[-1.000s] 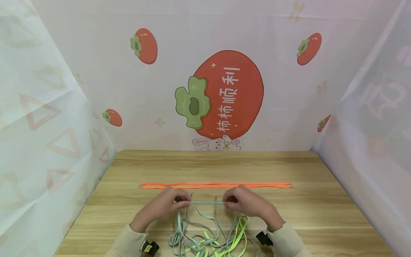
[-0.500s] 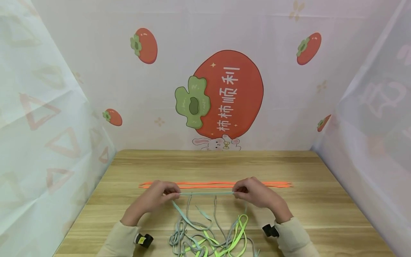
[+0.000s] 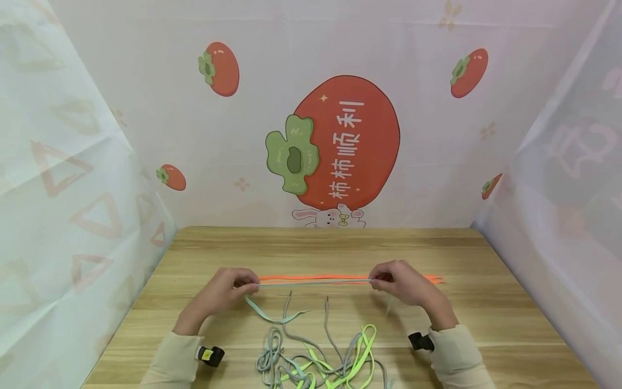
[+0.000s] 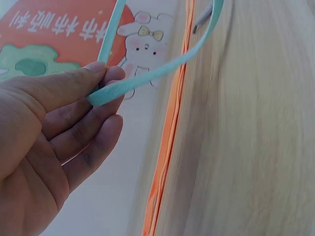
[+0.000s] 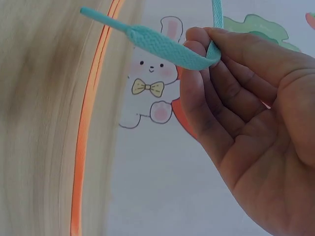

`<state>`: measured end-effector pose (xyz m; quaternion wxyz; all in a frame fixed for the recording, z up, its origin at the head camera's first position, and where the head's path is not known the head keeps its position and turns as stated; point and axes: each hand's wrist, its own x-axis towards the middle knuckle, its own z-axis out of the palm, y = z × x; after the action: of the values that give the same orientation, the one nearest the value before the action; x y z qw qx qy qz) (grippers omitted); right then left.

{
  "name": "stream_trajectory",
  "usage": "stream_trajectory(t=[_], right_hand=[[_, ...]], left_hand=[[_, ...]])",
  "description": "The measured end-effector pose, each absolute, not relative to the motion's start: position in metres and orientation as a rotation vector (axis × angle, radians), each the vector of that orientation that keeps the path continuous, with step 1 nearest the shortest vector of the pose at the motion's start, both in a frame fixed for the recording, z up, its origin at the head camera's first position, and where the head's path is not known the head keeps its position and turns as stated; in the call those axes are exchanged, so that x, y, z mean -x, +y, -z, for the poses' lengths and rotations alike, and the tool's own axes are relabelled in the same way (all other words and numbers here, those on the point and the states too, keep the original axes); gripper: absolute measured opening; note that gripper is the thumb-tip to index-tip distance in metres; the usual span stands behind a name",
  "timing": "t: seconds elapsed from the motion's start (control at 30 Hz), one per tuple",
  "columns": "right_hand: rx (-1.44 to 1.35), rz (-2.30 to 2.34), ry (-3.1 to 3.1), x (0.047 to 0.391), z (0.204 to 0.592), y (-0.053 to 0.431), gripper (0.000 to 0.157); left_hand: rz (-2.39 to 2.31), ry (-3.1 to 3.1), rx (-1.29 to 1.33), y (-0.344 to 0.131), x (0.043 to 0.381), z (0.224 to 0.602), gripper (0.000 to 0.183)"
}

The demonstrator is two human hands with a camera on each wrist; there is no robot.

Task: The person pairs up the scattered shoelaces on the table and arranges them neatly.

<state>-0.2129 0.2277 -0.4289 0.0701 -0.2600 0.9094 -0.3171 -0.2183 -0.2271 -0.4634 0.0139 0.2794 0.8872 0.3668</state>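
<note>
A flat light-blue shoelace [image 3: 313, 283] is stretched taut between my two hands, level with the orange laces in the head view. My left hand [image 3: 234, 287] pinches it between thumb and forefinger, and a loose length [image 4: 152, 74] trails off from that grip. My right hand [image 3: 396, 281] pinches it near one end, whose narrow tip [image 5: 101, 17] sticks out beyond the fingers. Two orange shoelaces [image 3: 311, 277] lie straight, side by side, across the table behind the held lace.
Nearer the front, grey shoelaces [image 3: 311, 351] and yellow-green shoelaces [image 3: 366, 351] lie in a loose tangle on the wooden table [image 3: 486, 319]. Two grey ends reach up from it. A printed cloth [image 3: 427, 162] walls off the back and sides.
Both hands have moved apart and farther forward, drawing out a longer stretch of the light-blue shoelace. Its trailing length has slid away from the tangle toward the left. The orange laces stay put.
</note>
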Motion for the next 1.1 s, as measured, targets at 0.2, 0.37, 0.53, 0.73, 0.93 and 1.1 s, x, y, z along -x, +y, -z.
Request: stream_trajectory(t=[0.2, 0.37, 0.53, 0.73, 0.93, 1.1], right_hand=[[0.756, 0.978, 2.755, 0.218, 0.433, 0.239, 0.007], [0.728, 0.958, 2.78, 0.222, 0.437, 0.247, 0.005], [0.666, 0.947, 2.808, 0.224, 0.438, 0.256, 0.005], [0.604, 0.942, 2.817, 0.226, 0.438, 0.265, 0.008], [0.532, 0.946, 2.818, 0.227, 0.441, 0.272, 0.014], [0.479, 0.952, 2.829, 0.23, 0.446, 0.28, 0.015]], left_hand=[[-1.159, 2.792, -0.822, -0.239, 0.222, 0.465, 0.011], [-1.18, 2.798, -0.772, -0.25, 0.225, 0.467, 0.014], [-1.177, 2.829, -0.717, -0.261, 0.229, 0.47, 0.016], [-1.178, 2.853, -0.657, -0.273, 0.23, 0.468, 0.019], [-1.211, 2.855, -0.593, -0.285, 0.229, 0.465, 0.019], [-1.222, 2.878, -0.564, -0.296, 0.229, 0.464, 0.019]])
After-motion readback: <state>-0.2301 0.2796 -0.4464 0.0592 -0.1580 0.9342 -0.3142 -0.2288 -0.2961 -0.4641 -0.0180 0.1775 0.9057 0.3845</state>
